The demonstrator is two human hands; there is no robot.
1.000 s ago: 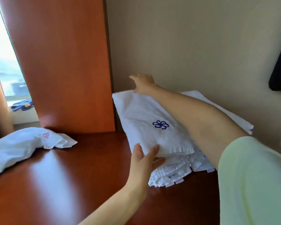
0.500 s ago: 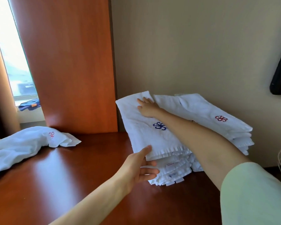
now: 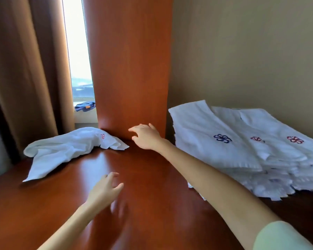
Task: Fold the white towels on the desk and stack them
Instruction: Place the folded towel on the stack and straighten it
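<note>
The red-brown desk (image 3: 152,177) took up most of the room's near side, glossy, w/ light glare across the middle. Behind it stood a beige wall (image 3: 242,51) on the right, a tall wooden panel (image 3: 130,69) in the ctr, & brown curtains (image 3: 25,69) at far left, w/ a strip of bright window (image 3: 76,42) between curtain & panel.

On the right side of the desk, against the wall, sat the stack of folded towels (image 3: 242,150): white, many layers, fringed edges sticking out unevenly at the near side. The top towel carried a blue emblem (image 3: 222,138); two red emblems (image 3: 295,139) showed on towels further right.

At far left lay the unfolded towel (image 3: 67,147), white, crumpled, one end trailing toward the near-left edge, a small red emblem (image 3: 103,136) on its far-right part.

Both hands held nothing. The right hand (image 3: 146,137) was stretched out over the far ctr of the desk, palm down, fingers spread wide & a bit bent, just right of the unfolded towel's right corner, apart from it as far as I could tell. The left hand (image 3: 105,190) hung above the desk nearer in, fingers loose & apart, somewhat blurred, near-right of that towel & clear of it. Both were well apart from the stack. A pale green sleeve (image 3: 282,237) covered the right upper arm.

A small blue item (image 3: 85,106) lay on the window sill.
</note>
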